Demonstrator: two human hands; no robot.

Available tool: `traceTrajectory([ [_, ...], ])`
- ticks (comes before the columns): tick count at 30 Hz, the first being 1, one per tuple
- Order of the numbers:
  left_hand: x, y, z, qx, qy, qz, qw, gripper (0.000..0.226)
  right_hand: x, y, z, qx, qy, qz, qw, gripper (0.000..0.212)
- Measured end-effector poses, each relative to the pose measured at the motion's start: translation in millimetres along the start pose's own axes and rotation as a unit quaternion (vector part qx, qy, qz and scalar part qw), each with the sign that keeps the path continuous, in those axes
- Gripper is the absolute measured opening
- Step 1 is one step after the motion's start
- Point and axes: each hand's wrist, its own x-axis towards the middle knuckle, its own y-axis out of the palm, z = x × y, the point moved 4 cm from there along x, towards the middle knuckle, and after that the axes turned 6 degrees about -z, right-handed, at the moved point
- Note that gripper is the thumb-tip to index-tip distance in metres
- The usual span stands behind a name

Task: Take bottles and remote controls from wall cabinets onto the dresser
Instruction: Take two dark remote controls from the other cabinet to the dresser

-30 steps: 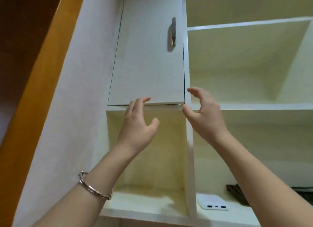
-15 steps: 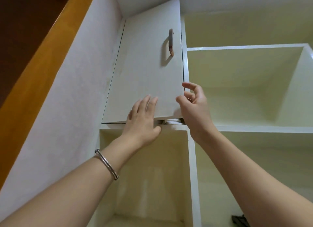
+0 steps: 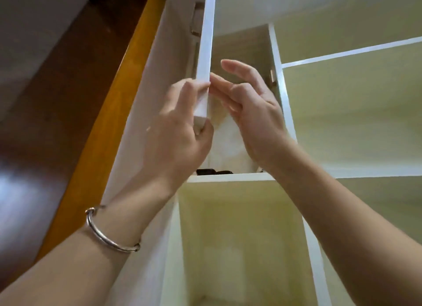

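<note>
The white cabinet door [image 3: 205,43] stands swung open, edge-on to me. My left hand [image 3: 180,132] grips its lower corner, fingers curled round the edge. Just right of the door, my right hand [image 3: 253,109] reaches up into the opened compartment with fingers loosely spread, holding nothing. A dark object [image 3: 206,171], perhaps a remote control, peeks over the shelf edge [image 3: 230,177] inside that compartment; the rest of it is hidden. No bottle shows.
An open cubby [image 3: 237,237] lies below the compartment. Wider open shelves [image 3: 356,114] run to the right. A white wall [image 3: 146,114] and an orange wooden frame [image 3: 107,114] stand on the left. A silver bangle [image 3: 107,239] sits on my left wrist.
The door went from shut to fully swung open toward the left. My left hand moved from its face to gripping its lower corner. My right hand rose into the compartment.
</note>
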Motion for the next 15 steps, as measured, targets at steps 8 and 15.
traceTrajectory([
  [8,6.2,-60.5,40.2,0.248,-0.072,-0.018,0.966,0.047,-19.7,57.5,-81.1,-0.202,0.078,0.112,0.970,0.042],
  [15,4.3,-67.3,54.4,0.230,-0.124,0.045,0.964,0.049,-24.2,74.3,-95.3,-0.194,0.048,0.064,0.978,0.043],
])
